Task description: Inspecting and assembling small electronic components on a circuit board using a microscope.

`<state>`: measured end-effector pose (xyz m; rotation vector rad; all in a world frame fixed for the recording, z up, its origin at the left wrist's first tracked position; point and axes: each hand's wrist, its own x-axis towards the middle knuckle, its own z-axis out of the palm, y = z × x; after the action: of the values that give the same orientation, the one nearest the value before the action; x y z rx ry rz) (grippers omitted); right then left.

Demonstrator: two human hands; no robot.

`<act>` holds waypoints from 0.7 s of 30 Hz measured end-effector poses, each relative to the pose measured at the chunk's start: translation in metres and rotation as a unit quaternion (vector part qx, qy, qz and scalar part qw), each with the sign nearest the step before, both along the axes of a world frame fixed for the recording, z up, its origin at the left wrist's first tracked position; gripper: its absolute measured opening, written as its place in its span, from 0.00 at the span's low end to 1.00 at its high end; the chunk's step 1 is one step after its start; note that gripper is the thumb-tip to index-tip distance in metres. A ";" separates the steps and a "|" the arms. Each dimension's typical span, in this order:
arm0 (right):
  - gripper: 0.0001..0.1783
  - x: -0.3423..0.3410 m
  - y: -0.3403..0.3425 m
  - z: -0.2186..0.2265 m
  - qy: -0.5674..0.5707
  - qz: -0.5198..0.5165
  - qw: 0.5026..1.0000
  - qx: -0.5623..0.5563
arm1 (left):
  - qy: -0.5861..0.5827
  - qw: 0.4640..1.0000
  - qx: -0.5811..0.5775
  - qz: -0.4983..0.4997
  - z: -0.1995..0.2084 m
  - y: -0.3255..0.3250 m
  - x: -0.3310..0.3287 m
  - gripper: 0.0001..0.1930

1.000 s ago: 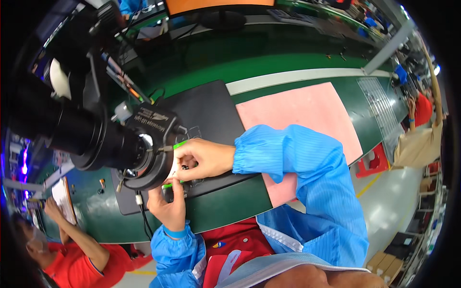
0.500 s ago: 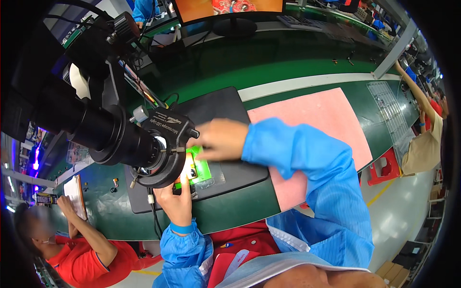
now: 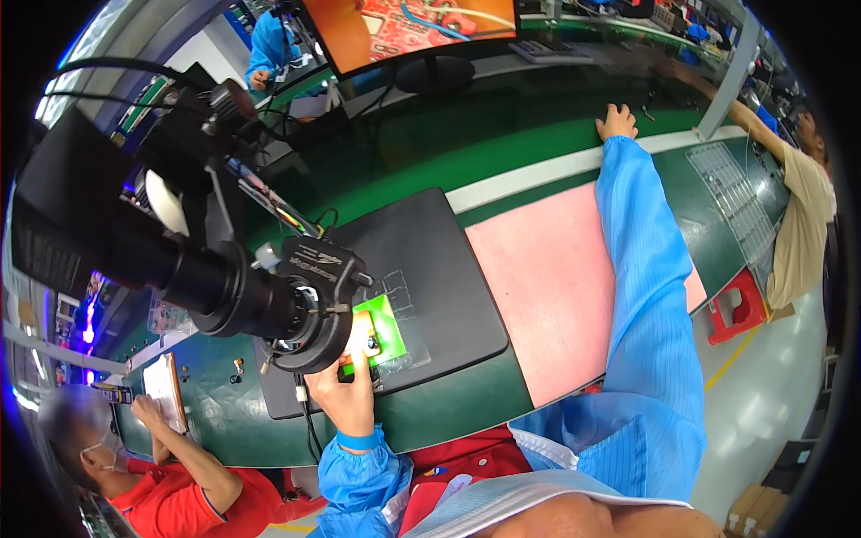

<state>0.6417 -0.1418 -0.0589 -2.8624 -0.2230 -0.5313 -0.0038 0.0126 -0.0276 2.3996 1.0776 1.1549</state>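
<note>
Under the black ring light of the microscope, my left hand grips a small board with a dark part on it. Glare washes out most of the board, and the ring light covers some of my fingers. A bright green pad lies beneath it on the black base plate. Far off to the right, my right hand rests on the green shelf with its fingers apart. Nothing shows in it. Some small dark parts lie just right of that hand.
A pink mat lies right of the base, below my right arm. At the back, a monitor shows a magnified red board with wires. A wire rack sits farther right. Co-workers sit at left and right; a red stool stands on the floor.
My right hand has left the board and stretched far right onto the shelf. My left hand still grips the board. The whole view has shifted slightly.
</note>
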 end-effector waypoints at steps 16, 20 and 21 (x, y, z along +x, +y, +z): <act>0.10 0.003 0.013 -0.009 -0.055 0.151 0.986 0.037 | -0.030 0.999 -0.025 0.010 0.002 0.000 -0.001 0.08; 0.07 0.004 0.012 0.001 -0.021 0.169 0.985 0.018 | 0.000 1.000 0.005 0.008 0.004 -0.002 0.000 0.09; 0.08 -0.005 0.022 0.009 0.003 0.201 0.978 0.060 | 0.002 1.000 0.015 0.009 0.003 -0.001 0.001 0.09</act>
<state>0.6369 -0.1202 -0.0498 -2.5992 -0.7219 -0.4366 -0.0029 0.0116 -0.0244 2.4212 1.0914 1.1815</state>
